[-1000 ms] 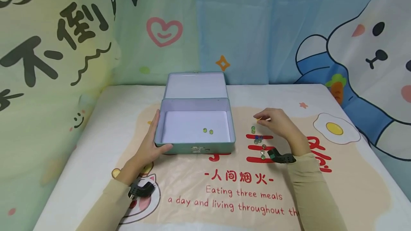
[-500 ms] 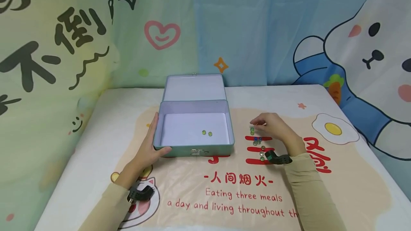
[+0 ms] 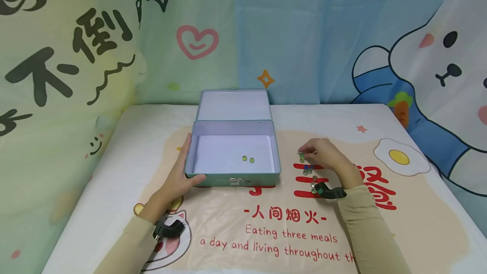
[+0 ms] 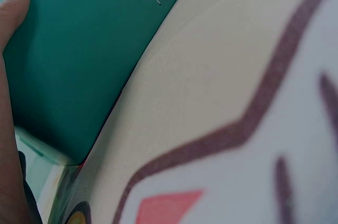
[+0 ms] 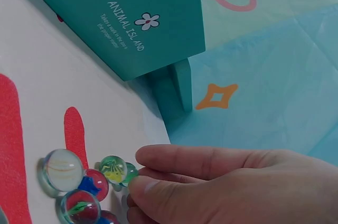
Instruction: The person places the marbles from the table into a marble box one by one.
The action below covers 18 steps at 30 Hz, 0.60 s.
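Note:
A teal hinged box (image 3: 233, 179) with its lid (image 3: 233, 105) raised stands on the printed cloth, and two green marbles (image 3: 248, 159) lie inside it. My left hand (image 3: 179, 172) holds the box's front left corner, fingers along the side and thumb on the front. My right hand (image 3: 325, 153) is low over a line of marbles, right of the box. In the right wrist view its forefinger and thumb tips stand slightly apart at a green marble (image 5: 130, 173). Beside that lie a green-and-yellow marble (image 5: 112, 168), a clear marble (image 5: 63, 170) and red-and-blue ones (image 5: 96, 184).
More marbles (image 3: 314, 179) lie in a line toward me, partly behind the right wrist's black band (image 3: 330, 191). The cloth (image 3: 289, 261) bears printed red characters and English text. A patterned curtain (image 3: 281, 33) hangs behind the table.
My right hand has come down and slightly toward me, onto the green marbles at the far end of the line. My left hand stays on the box. The head view has shifted slightly.

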Available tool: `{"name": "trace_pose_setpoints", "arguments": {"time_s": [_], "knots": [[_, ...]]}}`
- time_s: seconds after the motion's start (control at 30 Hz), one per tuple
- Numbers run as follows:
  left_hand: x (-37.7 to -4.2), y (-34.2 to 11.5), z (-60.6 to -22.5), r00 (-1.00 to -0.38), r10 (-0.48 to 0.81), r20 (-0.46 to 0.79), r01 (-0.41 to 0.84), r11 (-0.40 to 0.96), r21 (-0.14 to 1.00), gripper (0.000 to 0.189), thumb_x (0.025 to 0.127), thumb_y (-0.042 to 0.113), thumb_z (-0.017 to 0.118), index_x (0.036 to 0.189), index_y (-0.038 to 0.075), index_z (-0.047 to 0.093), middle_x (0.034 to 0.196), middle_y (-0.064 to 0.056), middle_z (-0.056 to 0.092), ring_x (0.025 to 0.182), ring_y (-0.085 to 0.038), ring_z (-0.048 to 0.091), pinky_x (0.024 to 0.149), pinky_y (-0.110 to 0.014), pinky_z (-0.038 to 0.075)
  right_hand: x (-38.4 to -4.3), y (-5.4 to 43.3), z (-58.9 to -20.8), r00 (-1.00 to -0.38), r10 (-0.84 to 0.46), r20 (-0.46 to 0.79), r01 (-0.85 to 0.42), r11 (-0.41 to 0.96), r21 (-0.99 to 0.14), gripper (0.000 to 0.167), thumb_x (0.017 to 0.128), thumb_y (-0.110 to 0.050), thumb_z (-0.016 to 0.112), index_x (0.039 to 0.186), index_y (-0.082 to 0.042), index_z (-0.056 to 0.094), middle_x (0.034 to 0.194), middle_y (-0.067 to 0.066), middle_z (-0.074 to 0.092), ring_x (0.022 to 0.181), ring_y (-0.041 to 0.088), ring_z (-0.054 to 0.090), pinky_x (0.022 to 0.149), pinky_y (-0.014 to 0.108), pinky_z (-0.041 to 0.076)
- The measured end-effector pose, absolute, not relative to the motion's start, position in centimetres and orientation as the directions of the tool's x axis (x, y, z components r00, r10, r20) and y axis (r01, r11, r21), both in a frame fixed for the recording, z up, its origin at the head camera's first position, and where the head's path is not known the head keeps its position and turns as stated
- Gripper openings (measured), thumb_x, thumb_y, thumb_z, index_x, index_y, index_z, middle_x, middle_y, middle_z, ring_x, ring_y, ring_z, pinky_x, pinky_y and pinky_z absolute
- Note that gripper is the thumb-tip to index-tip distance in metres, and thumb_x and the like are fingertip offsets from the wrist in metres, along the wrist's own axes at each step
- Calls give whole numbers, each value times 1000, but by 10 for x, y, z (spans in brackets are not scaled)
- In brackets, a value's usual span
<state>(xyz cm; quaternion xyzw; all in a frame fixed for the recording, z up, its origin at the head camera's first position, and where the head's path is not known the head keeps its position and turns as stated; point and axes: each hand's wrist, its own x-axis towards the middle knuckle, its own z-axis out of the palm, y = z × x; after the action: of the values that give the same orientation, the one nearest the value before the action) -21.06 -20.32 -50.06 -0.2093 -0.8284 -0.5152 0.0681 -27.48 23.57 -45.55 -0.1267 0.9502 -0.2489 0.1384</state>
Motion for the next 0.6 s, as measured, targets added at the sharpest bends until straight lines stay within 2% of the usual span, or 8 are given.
{"name": "trace_pose_setpoints", "arguments": {"time_s": [0.2,0.33,0.43,0.53,0.6], "knots": [[-214,-204,-505,-899,277,339,427,380,821,114,74,45,78,154,27,-1,161,5,0,148,-23,4,111,-62,12,-275,237,-456,-922,-331,-199,-187,834,-519,25,90,-4,62,114,-4,68,111,14,65,94,23,60,82,38,53],[-214,-204,-505,-894,278,351,437,374,818,114,74,43,78,154,26,-1,162,3,0,148,-23,4,111,-61,12,-276,237,-456,-919,-341,-200,-197,833,-518,24,90,-4,61,113,-4,68,111,14,65,92,22,60,81,38,54],[-207,-200,-492,-895,279,349,435,363,824,114,74,34,79,154,17,0,162,-4,0,147,-28,4,111,-61,11,-276,236,-456,-916,-349,-197,-207,833,-513,24,90,-3,61,113,-4,68,110,14,65,88,21,60,80,37,54],[-206,-200,-492,-897,279,344,430,365,826,114,74,34,79,154,17,0,162,-3,0,147,-28,4,111,-61,11,-275,235,-457,-915,-351,-197,-212,837,-505,24,90,-2,61,112,-3,68,109,14,66,86,20,60,79,37,54],[-208,-201,-496,-899,279,338,426,368,827,114,75,40,78,154,20,-1,162,1,0,148,-25,3,111,-61,11,-274,234,-457,-916,-349,-196,-213,840,-499,23,89,-2,61,111,-4,69,108,14,65,87,20,60,80,37,54]]}}
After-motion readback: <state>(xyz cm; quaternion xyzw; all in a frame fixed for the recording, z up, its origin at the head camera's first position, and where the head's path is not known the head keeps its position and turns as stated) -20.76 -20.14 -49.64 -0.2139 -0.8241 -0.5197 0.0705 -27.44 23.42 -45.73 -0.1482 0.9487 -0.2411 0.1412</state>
